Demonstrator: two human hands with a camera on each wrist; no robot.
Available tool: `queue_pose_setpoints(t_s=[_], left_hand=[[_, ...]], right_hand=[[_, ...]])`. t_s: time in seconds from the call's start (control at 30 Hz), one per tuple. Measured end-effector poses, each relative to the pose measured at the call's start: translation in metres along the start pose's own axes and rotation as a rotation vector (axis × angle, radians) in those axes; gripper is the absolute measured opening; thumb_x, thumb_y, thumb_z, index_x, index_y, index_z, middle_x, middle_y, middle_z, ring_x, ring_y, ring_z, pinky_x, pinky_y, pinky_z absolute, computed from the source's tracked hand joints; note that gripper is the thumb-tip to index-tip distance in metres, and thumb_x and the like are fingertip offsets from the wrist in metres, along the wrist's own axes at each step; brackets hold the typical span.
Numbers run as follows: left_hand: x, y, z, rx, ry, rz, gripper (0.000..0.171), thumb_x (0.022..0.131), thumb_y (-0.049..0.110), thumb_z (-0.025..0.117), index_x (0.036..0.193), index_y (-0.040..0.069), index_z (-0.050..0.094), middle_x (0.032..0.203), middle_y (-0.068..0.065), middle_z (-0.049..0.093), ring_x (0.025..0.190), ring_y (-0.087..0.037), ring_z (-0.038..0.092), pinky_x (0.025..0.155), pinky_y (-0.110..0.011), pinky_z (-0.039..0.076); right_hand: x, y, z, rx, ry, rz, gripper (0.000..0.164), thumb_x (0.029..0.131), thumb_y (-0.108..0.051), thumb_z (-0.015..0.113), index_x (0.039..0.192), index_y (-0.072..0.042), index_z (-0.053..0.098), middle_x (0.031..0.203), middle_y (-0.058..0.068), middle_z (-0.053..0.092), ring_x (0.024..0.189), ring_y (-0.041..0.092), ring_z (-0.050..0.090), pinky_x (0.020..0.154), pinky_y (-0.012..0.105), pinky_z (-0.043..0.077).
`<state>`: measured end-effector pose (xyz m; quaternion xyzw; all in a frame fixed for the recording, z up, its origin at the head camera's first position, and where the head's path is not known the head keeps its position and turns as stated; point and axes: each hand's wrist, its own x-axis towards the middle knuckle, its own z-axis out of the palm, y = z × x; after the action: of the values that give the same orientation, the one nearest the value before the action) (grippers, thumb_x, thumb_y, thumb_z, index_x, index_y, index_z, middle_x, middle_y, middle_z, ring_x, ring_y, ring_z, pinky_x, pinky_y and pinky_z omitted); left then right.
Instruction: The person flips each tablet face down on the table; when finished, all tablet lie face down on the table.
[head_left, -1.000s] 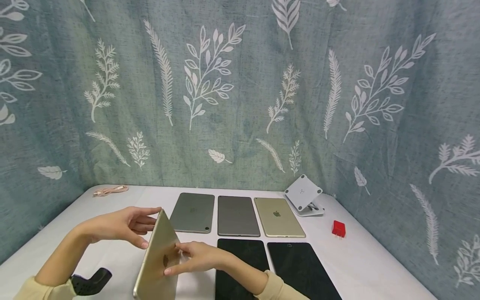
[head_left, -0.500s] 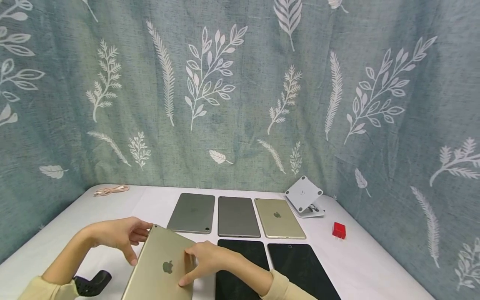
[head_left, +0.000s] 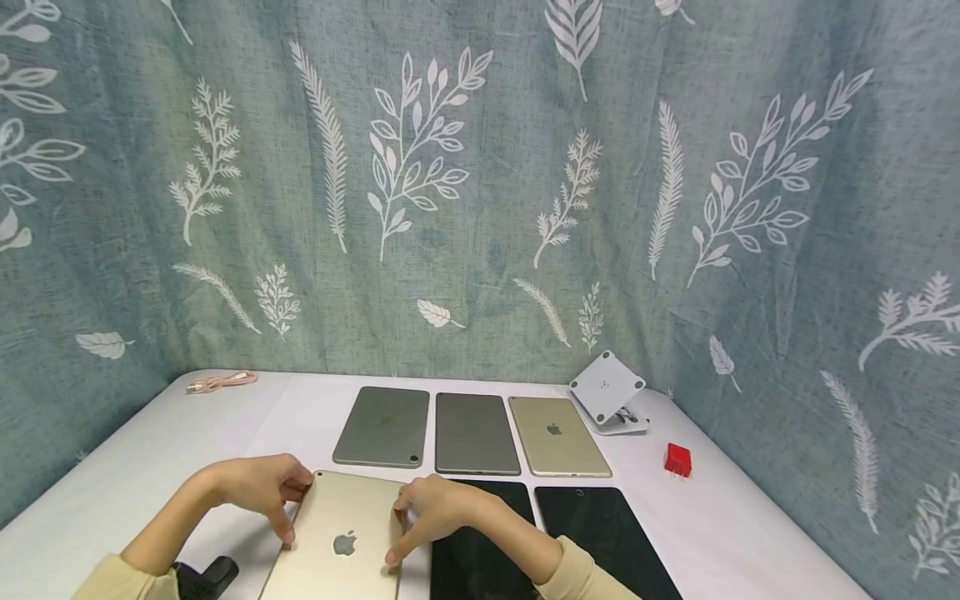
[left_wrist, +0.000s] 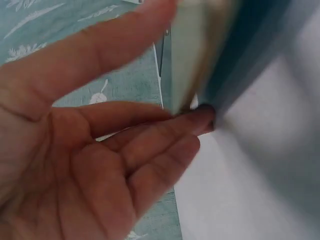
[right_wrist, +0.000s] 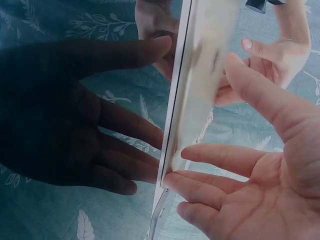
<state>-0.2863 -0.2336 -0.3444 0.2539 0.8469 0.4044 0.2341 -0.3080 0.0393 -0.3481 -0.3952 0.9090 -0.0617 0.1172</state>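
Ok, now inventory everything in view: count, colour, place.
held tablet: 1, gold, between the hands
grey tablets: 2, greyish, back row left and middle
gold tablet: 1, gold, back row right
black-screened tablets: 2, black, right of held tablet
stand: 1, silvery white, far right corner
plug: 1, red, table's right side
cable: 1, pinkish, far left corner
table: 1, white, below the hands
backdrop: 1, blue-green with white leaves, behind table
wrist device: 1, black, by left wrist
sleeves: 2, cream, both forearms
left hand: 1, bare, held tablet's left edge
right hand: 1, bare, held tablet's right edge
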Motion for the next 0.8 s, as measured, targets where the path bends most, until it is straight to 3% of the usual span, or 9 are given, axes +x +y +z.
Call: queue_pose_setpoints(t_s=[0.07, 0.13, 0.23, 0.37, 0.47, 0.53, 0.63, 0.73, 0.8], left_hand=[[0.001, 0.004, 0.004, 0.052, 0.018, -0.004, 0.025, 0.072, 0.0, 0.078, 0.089, -0.004, 0.061, 0.086, -0.001, 0.06, 0.083, -0.014, 0.059, 0.073, -0.021, 0.048], [0.002, 0.007, 0.008, 0.119, 0.052, -0.021, 0.027, 0.074, 0.006, 0.078, 0.072, 0.005, 0.052, 0.069, 0.005, 0.044, 0.067, -0.008, 0.041, 0.058, -0.02, 0.032], [0.003, 0.013, 0.014, 0.212, 0.113, -0.075, 0.041, 0.075, 0.013, 0.079, 0.064, 0.013, 0.039, 0.06, 0.006, 0.029, 0.059, -0.009, 0.026, 0.055, -0.024, 0.02], [0.005, 0.016, 0.021, 0.352, 0.204, -0.167, 0.041, 0.075, 0.021, 0.079, 0.06, 0.015, 0.041, 0.057, 0.007, 0.033, 0.056, -0.009, 0.029, 0.054, -0.022, 0.023], [0.008, 0.017, 0.026, 0.425, 0.264, -0.192, 0.038, 0.075, 0.024, 0.078, 0.06, 0.014, 0.045, 0.058, 0.006, 0.035, 0.056, -0.009, 0.031, 0.054, -0.022, 0.025], [0.013, 0.019, 0.031, 0.445, 0.307, -0.185, 0.033, 0.074, 0.024, 0.079, 0.064, 0.011, 0.051, 0.06, 0.004, 0.04, 0.057, -0.011, 0.036, 0.054, -0.023, 0.03], [0.023, 0.028, 0.039, 0.444, 0.365, -0.157, 0.033, 0.073, 0.024, 0.081, 0.085, -0.002, 0.065, 0.082, -0.01, 0.064, 0.076, -0.026, 0.06, 0.069, -0.036, 0.051], [0.036, 0.039, 0.049, 0.419, 0.398, -0.138, 0.06, 0.072, 0.026, 0.083, 0.112, -0.012, 0.061, 0.113, -0.027, 0.064, 0.107, -0.045, 0.059, 0.091, -0.057, 0.047], [0.046, 0.047, 0.055, 0.413, 0.398, -0.132, 0.068, 0.072, 0.026, 0.083, 0.12, -0.014, 0.056, 0.122, -0.03, 0.06, 0.115, -0.047, 0.055, 0.095, -0.06, 0.043]], right_hand=[[-0.001, 0.0, 0.0, 0.005, 0.001, 0.017, 0.056, 0.074, -0.044, 0.079, 0.119, -0.012, 0.068, 0.118, -0.006, 0.066, 0.111, 0.009, 0.059, 0.09, 0.023, 0.049], [-0.002, 0.001, -0.001, 0.007, 0.003, 0.022, 0.056, 0.074, -0.043, 0.079, 0.119, -0.011, 0.068, 0.119, -0.005, 0.066, 0.111, 0.011, 0.06, 0.09, 0.024, 0.05], [-0.002, 0.002, -0.001, -0.002, 0.002, 0.01, 0.055, 0.075, -0.042, 0.079, 0.12, -0.011, 0.068, 0.124, -0.002, 0.064, 0.114, 0.013, 0.06, 0.091, 0.025, 0.05], [-0.003, 0.004, 0.001, 0.004, 0.0, -0.021, 0.055, 0.076, -0.042, 0.079, 0.12, -0.012, 0.068, 0.132, 0.003, 0.061, 0.119, 0.016, 0.059, 0.093, 0.025, 0.049], [-0.005, 0.007, 0.0, 0.037, 0.001, -0.038, 0.056, 0.076, -0.041, 0.078, 0.122, -0.011, 0.066, 0.135, 0.004, 0.059, 0.124, 0.017, 0.056, 0.097, 0.026, 0.047], [-0.006, 0.01, -0.001, 0.073, 0.007, -0.036, 0.061, 0.077, -0.041, 0.077, 0.127, -0.01, 0.062, 0.135, 0.003, 0.058, 0.125, 0.017, 0.055, 0.099, 0.027, 0.046], [-0.01, 0.016, -0.006, 0.126, 0.033, -0.011, 0.068, 0.078, -0.04, 0.077, 0.135, -0.009, 0.055, 0.136, 0.003, 0.058, 0.127, 0.017, 0.053, 0.1, 0.029, 0.046], [-0.015, 0.023, -0.014, 0.161, 0.063, 0.014, 0.072, 0.08, -0.039, 0.075, 0.139, -0.007, 0.05, 0.138, 0.007, 0.056, 0.128, 0.021, 0.053, 0.1, 0.033, 0.046], [-0.019, 0.03, -0.018, 0.178, 0.078, 0.014, 0.072, 0.081, -0.038, 0.075, 0.139, -0.004, 0.05, 0.138, 0.01, 0.056, 0.128, 0.024, 0.053, 0.101, 0.035, 0.046]])
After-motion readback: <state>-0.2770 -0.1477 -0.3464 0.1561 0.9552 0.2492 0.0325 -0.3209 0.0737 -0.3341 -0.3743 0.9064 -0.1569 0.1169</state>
